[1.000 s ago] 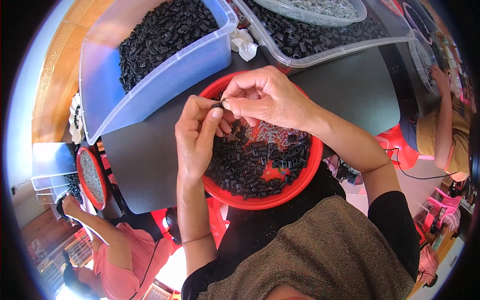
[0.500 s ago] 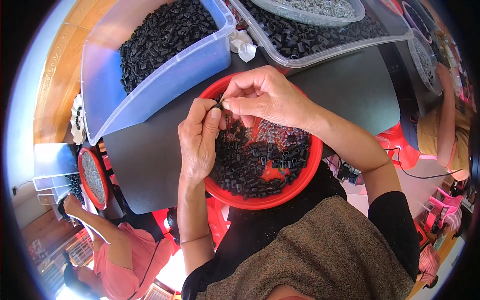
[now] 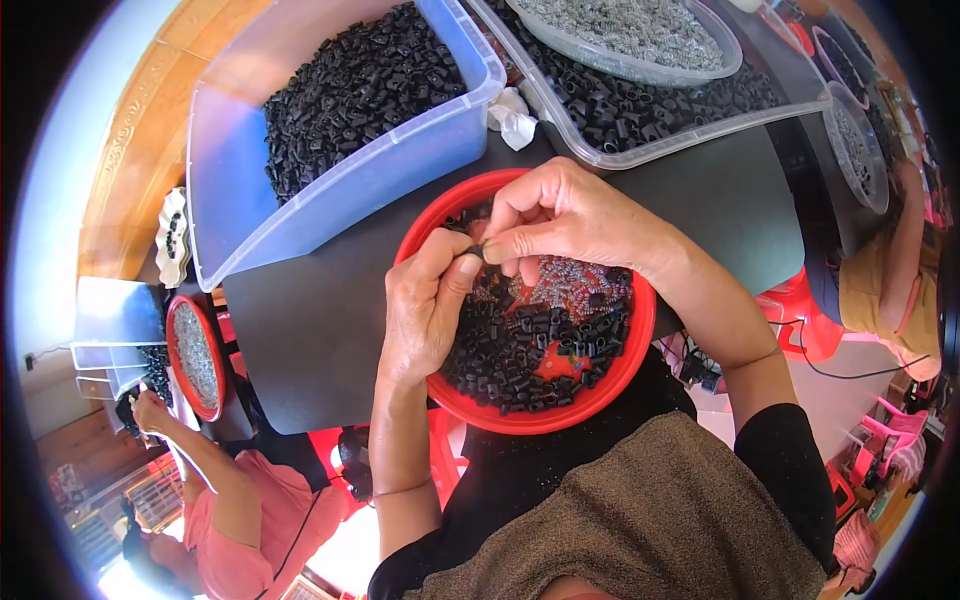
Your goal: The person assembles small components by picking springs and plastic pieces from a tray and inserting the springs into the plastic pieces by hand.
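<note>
My left hand pinches a small black plastic part between thumb and forefinger, over the far left of a round red basin. From the right, my right hand meets it, thumb and forefinger pressed together at the same part. The fingers cover most of the part, and I cannot make out whether a spring is in it. In the basin, short hollow black plastic pieces lie heaped toward me. Small metal springs are scattered behind them.
A blue-tinted bin of black parts stands far left. A clear bin of black hollow pieces, with a tub of springs on top, stands far right. Crumpled white paper lies between. Other people sit at left and right.
The whole view has shifted, so the basin and bins appear lower and farther right. My right fingertips have come down against the part; my left hand still pinches it.
</note>
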Motion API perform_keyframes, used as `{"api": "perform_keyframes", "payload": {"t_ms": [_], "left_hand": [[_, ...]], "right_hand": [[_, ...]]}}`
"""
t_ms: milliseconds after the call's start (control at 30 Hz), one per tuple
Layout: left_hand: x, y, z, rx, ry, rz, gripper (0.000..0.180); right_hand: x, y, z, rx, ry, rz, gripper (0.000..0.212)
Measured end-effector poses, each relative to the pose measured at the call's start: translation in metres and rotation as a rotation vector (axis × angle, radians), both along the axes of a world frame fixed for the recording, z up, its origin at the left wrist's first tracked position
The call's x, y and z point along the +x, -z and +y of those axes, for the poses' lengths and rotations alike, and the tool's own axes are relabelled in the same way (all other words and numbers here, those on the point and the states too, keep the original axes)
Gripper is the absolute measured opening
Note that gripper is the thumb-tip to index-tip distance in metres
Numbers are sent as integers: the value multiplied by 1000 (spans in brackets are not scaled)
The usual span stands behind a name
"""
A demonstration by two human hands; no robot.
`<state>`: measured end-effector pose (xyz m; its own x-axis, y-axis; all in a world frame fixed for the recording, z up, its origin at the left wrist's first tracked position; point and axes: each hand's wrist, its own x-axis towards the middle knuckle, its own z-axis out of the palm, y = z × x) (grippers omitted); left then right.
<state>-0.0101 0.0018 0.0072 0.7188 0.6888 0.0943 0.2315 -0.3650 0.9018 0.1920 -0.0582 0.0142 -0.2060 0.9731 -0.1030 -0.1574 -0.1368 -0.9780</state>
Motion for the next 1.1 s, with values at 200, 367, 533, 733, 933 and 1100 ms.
{"api": "perform_keyframes", "payload": {"t_ms": [200,367,533,733,933,1100], "left_hand": [[-4,4,-2,83,143,-76,11],[-2,4,-1,145,161,-87,8],[0,1,-2,211,114,-65,5],[3,2,1,119,10,-77,9],[2,8,4,-72,-121,-260,41],[0,16,8,-109,-307,-335,42]], "right_hand": [[7,-4,-1,-135,-131,93,9],[6,1,-1,-158,-147,159,14],[1,4,2,-126,-111,191,9],[-5,5,4,-8,-34,213,12],[-14,-11,-3,114,65,0,15],[-32,-56,-14,763,477,-388,11]]}}
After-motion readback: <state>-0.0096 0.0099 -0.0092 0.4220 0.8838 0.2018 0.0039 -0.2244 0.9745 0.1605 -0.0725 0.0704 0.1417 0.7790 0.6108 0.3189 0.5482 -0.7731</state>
